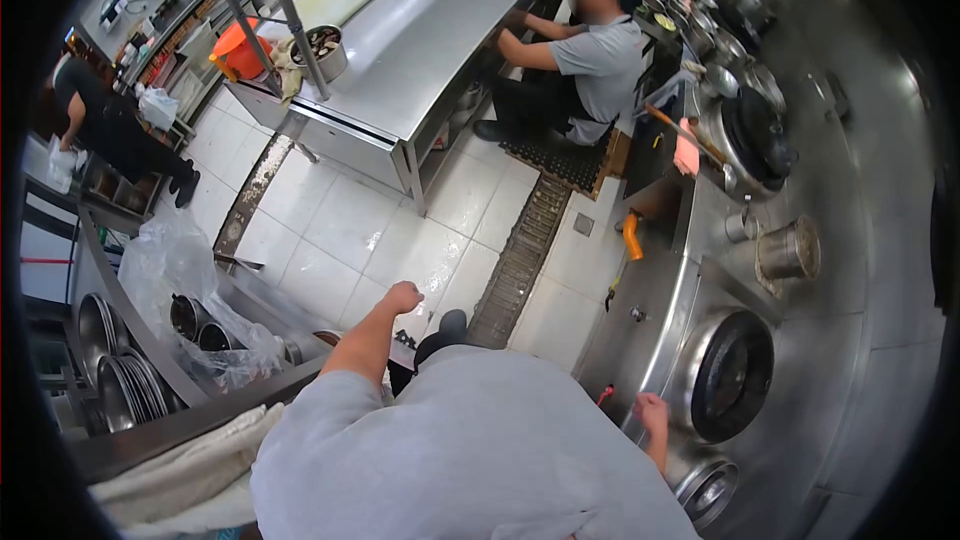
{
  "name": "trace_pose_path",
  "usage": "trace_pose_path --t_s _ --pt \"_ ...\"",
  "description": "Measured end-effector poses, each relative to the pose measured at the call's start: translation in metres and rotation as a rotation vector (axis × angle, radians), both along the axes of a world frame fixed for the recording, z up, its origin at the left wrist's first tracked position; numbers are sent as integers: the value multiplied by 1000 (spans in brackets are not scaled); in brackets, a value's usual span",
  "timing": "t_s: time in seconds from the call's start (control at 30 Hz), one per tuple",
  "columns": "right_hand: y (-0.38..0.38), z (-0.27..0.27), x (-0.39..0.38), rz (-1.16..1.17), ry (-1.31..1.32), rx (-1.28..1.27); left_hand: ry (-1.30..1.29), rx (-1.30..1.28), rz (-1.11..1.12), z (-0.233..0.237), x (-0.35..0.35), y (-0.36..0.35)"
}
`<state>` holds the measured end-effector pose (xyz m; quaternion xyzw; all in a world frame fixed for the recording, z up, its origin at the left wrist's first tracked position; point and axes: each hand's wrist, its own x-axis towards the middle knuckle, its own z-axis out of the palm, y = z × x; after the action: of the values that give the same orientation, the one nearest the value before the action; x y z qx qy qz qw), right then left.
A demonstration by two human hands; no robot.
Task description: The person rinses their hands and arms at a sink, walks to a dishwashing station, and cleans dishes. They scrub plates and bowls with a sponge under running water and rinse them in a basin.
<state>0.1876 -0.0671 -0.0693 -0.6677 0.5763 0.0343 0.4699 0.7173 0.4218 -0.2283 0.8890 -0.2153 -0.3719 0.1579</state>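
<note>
My left hand (404, 297) hangs in front of my body above the white tiled floor (410, 250). Its fingers are curled in, with nothing showing in them. On the other side, my right hand (651, 409) is by the front edge of the steel stove counter (655, 365), fingers loosely closed and no object visible in them. A black wok (733, 377) sits in the counter just beyond that hand, and a round metal pot (708, 488) lies nearer to me. Close to the right hand, a small red handle (606, 395) sticks out of the counter front.
A person (600, 50) squats beside the long steel table (410, 70); another person (115, 125) stands far left. A floor drain grate (520, 260) runs ahead. On the left, a rack holds metal plates (130, 390) and a plastic bag (165, 260). An orange pipe (632, 237) juts from the counter.
</note>
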Motion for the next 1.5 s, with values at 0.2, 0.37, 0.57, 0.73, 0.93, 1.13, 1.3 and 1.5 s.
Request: trace_pose_path --t_s 0.2,0.37,0.57,0.73,0.93,1.13,1.3,1.5 --pt "39 5 97 78 153 270 -46 -20 288 -1 29 65" --pt "43 -5 160 213 158 329 -46 52 412 -13 20 114" --pt "-2 -68 250 799 34 263 -2 38 636 -8 0 160" --pt "-41 -105 406 768 131 341 43 23 836 8 -6 186" --pt "-28 -88 604 615 77 354 84 23 1192 50 -11 191" --pt "-32 -105 722 925 50 447 0 -19 1325 73 -10 181" --pt "-19 -102 762 809 108 498 -144 20 1305 113 34 157" --pt "-6 -97 764 855 154 496 -395 -223 1071 163 188 140"
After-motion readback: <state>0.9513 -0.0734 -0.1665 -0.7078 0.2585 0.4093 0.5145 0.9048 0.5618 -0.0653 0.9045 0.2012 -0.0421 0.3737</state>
